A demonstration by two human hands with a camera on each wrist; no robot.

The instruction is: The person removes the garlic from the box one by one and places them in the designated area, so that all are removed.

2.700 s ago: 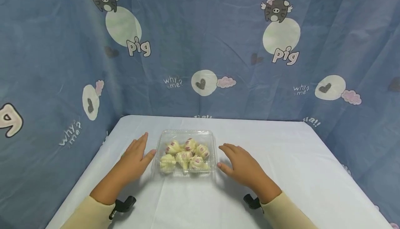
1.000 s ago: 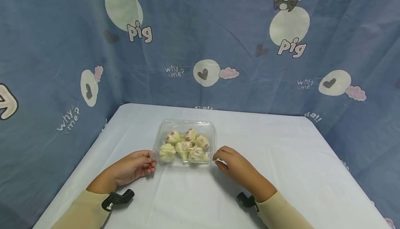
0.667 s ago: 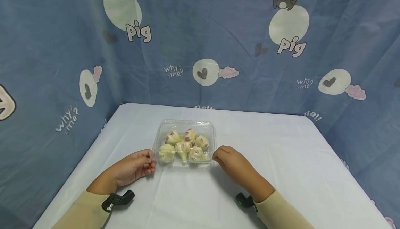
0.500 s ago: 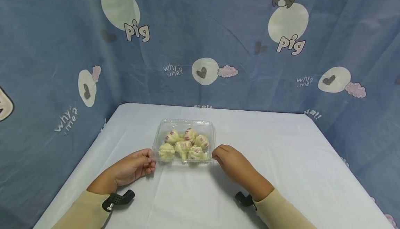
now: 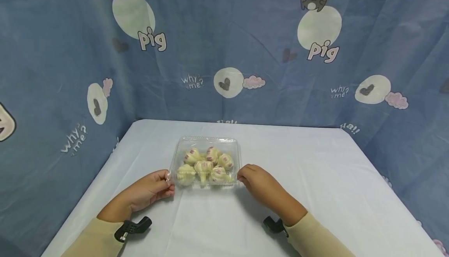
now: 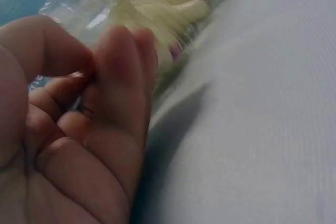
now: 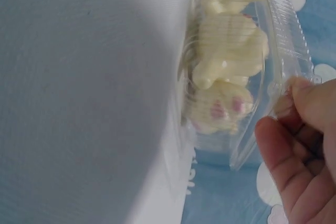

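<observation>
A clear plastic clamshell box point(image 5: 229, 144) sits on the white table, with several garlic bulbs point(image 5: 204, 168) inside. The bulbs are pale cream with purple marks. At the front left corner my left hand point(image 5: 149, 190) pinches the box's edge between thumb and fingers. The front right corner is pinched by my right hand point(image 5: 261, 185). In the right wrist view, thumb and forefinger hold the clear rim point(image 7: 286, 40), and garlic bulbs point(image 7: 226, 51) show through the plastic. Fingers hide the left corner in the left wrist view, where the picture is blurred.
The white-covered table point(image 5: 298, 159) extends around the box on all sides. Behind it and at both sides hangs a blue curtain point(image 5: 196, 27) printed with pigs and words. A black wrist mount point(image 5: 133, 227) is strapped to the left sleeve, another point(image 5: 275, 224) to the right.
Both hands, earlier spread beside the box with straight fingers, have closed on its front corners. Within the last half second, the left fingers have shifted slightly at the corner. The view has tilted slightly.
</observation>
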